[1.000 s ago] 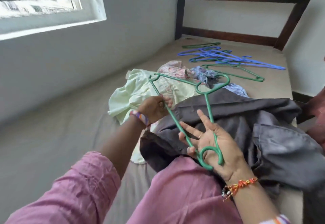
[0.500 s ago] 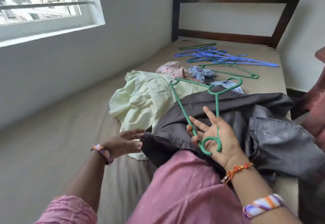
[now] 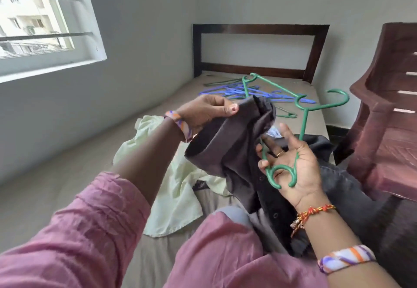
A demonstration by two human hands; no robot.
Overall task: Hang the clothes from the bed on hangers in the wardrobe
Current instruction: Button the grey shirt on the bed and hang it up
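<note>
My left hand (image 3: pixel 206 112) pinches the collar edge of a dark grey shirt (image 3: pixel 234 150) and holds it up over the bed (image 3: pixel 74 181). My right hand (image 3: pixel 293 163) grips a green hanger (image 3: pixel 303 118) by its looped end, palm up, with the hook pointing away toward the headboard. One arm of the hanger runs behind the raised grey cloth. The rest of the shirt trails down to the right under my right wrist. A pale green garment (image 3: pixel 171 186) lies flat on the mattress below my left forearm.
A pile of blue and green hangers (image 3: pixel 255 91) lies near the dark wooden headboard (image 3: pixel 259 30). A maroon plastic chair (image 3: pixel 388 111) stands close on the right. A grey wall with a barred window (image 3: pixel 38 23) runs along the left.
My left hand took hold of the grey shirt's edge and lifted it off the bed. My right hand raised the hanger alongside it. The view tilted up and the chair came into sight.
</note>
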